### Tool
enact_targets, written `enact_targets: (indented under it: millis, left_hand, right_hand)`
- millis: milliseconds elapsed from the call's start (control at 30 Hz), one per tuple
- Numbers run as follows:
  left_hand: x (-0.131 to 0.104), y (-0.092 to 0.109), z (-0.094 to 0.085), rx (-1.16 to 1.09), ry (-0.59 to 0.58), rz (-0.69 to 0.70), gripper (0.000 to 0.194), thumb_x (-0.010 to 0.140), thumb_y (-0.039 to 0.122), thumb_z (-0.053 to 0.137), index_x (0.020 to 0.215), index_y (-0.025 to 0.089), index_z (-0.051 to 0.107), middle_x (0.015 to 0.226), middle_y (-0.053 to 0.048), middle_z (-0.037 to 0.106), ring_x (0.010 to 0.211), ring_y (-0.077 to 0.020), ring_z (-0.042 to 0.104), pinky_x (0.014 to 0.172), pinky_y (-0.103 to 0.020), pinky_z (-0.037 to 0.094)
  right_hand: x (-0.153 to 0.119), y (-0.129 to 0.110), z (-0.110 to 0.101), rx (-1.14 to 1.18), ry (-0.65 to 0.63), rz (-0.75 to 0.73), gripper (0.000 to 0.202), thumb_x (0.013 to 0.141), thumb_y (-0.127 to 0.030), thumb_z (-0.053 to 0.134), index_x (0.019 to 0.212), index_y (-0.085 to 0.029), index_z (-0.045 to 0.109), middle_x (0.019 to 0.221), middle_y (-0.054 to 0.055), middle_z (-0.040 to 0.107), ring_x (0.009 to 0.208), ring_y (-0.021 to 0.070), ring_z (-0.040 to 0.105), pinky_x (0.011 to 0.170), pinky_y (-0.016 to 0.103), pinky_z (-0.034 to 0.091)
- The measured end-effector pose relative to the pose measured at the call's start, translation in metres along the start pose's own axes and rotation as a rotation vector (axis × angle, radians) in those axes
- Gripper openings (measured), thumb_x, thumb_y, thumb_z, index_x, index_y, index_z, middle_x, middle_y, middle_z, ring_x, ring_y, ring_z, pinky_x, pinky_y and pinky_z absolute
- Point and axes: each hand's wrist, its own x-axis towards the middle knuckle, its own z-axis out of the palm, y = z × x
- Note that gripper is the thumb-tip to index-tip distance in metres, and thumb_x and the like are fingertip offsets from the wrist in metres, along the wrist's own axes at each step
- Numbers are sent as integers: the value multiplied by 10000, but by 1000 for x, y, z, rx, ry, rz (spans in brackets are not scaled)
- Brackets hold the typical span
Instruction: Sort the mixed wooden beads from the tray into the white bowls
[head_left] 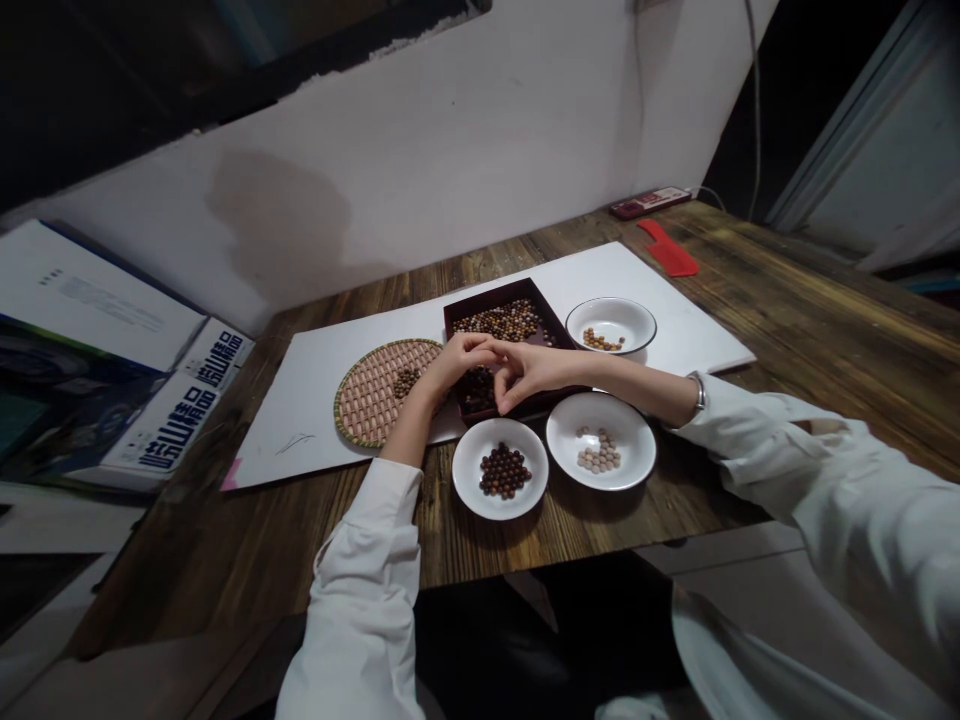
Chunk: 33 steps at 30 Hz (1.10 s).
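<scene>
Over the dark red box [551,315] my two hands meet, their fingers overlapping. My left hand [466,357] is curved, its fingers pressed together against my right hand. My right hand [534,368] bends its thumb and fingers downward into a pinch above the box's near part. Whatever either hand holds is too small or hidden. Mixed brown and yellowish beads [504,320] fill much of the box, with darker beads [478,385] partly hidden under my hands. Close in front stand a white bowl [466,490] of dark brown beads [505,470] and another white bowl [637,440] with pale beads [598,452].
A round woven mat [367,395] with a small heap of beads [406,382] lies left. Behind right stands a white bowl [637,318] with yellowish beads [600,340]. A white board [300,430] lies underneath on the wooden table [795,300]. A red comb [669,252], phone [651,203] and printed boxes [161,430] lie around.
</scene>
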Motion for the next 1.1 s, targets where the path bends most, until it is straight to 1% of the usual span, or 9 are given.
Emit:
enact_targets:
  millis: [233, 433, 600, 900, 1100]
  left_hand:
    - [0, 0, 1, -13, -18, -8, 186, 594, 335, 639, 627, 153, 615, 638, 26, 573, 686, -142, 523, 690, -266, 416]
    - [1, -2, 0, 4, -30, 4, 187, 595, 322, 637, 630, 138, 631, 644, 22, 573, 683, -136, 512, 687, -261, 390]
    - [0, -3, 0, -15, -43, 0, 203, 603, 314, 643, 683, 128, 665, 681, 16, 607, 705, -139, 529, 708, -260, 398]
    - [0, -2, 1, 11, -29, 5, 203, 611, 325, 628, 680, 138, 666, 697, 10, 630, 712, -148, 542, 709, -267, 414]
    - [0, -3, 1, 6, -21, 3, 177, 615, 314, 626, 650, 141, 637, 651, 29, 581, 683, -132, 514, 685, -257, 389]
  right_hand:
    - [-1, 0, -1, -23, 22, 26, 926, 730, -175, 809, 1455, -134, 234, 774, -15, 721, 746, 130, 710, 724, 232, 536]
    - [0, 3, -3, -4, -7, 14, 936, 745, -189, 808, 1473, -130, 223, 806, 13, 745, 769, 139, 725, 729, 230, 543]
    - [1, 7, -4, 10, -6, 9, 968, 750, -210, 813, 1492, -137, 195, 826, 24, 754, 787, 153, 735, 748, 250, 559]
    - [1, 5, -3, 14, -4, 13, 923, 766, -196, 795, 1478, -134, 211, 833, 25, 748, 807, 147, 733, 756, 247, 557]
    - [1, 6, -4, 20, 0, 16, 881, 769, -206, 798, 1454, -141, 247, 834, 18, 745, 816, 141, 732, 765, 236, 556]
